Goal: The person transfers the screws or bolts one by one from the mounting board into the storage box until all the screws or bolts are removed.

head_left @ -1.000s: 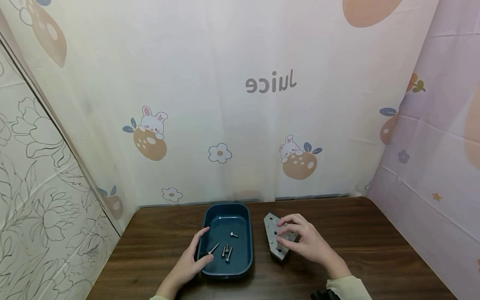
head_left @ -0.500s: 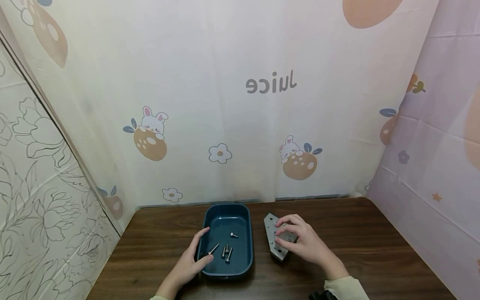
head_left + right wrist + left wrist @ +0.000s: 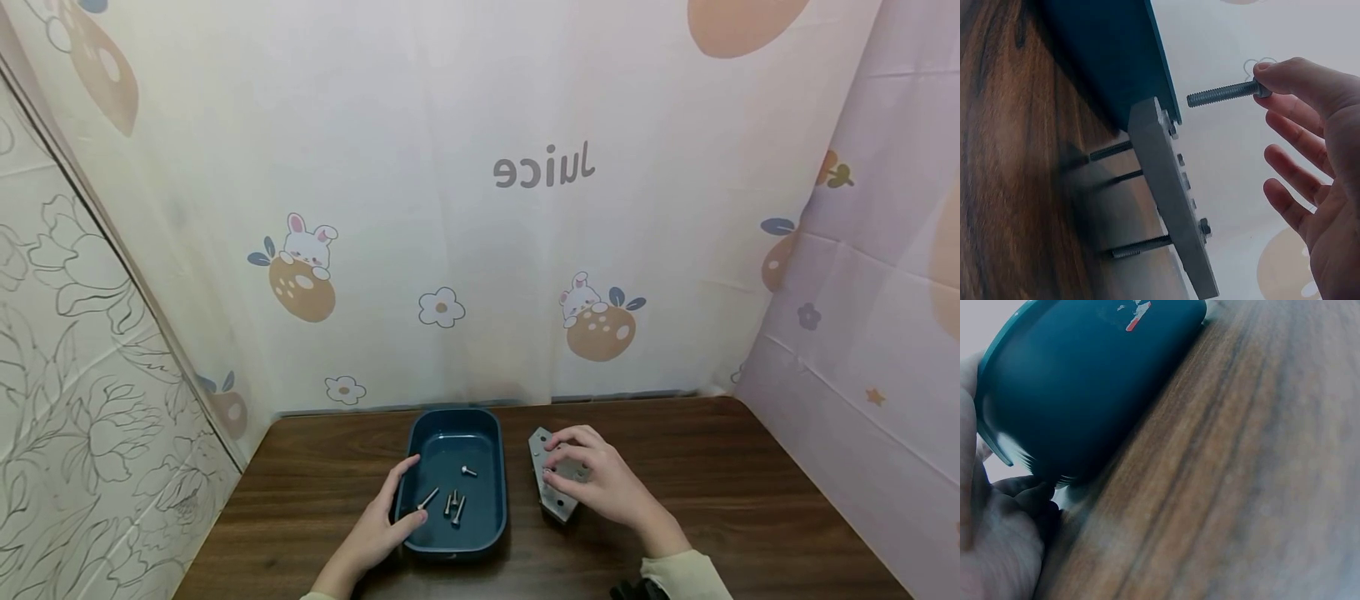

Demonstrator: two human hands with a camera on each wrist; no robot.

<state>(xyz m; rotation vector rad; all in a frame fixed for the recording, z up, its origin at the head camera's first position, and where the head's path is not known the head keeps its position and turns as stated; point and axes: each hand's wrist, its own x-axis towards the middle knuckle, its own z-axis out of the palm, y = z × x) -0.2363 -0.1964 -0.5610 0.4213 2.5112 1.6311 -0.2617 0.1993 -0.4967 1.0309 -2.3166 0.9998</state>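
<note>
My right hand (image 3: 600, 482) pinches a bolt (image 3: 1222, 94) by its head between thumb and index finger, the other fingers spread loosely. The threaded end points at the top face of a grey metal plate (image 3: 1171, 187), with a gap between them. Several bolts pass through holes in that plate, their shanks (image 3: 1141, 247) sticking out below it. With the thumb over the rim and fingers against the outer wall, my left hand (image 3: 372, 527) grips the left side of a dark blue tray (image 3: 446, 450). Loose bolts (image 3: 458, 510) lie inside the tray.
A brown wood-grain table (image 3: 720, 492) carries everything, with the tray left of the plate. Printed curtains (image 3: 375, 208) hang behind the table and at its sides. A torn label (image 3: 1139, 315) sticks to the tray's outer wall.
My right hand has drifted slightly left over the metal plate with the bolt. The left hand and the tray stay in place.
</note>
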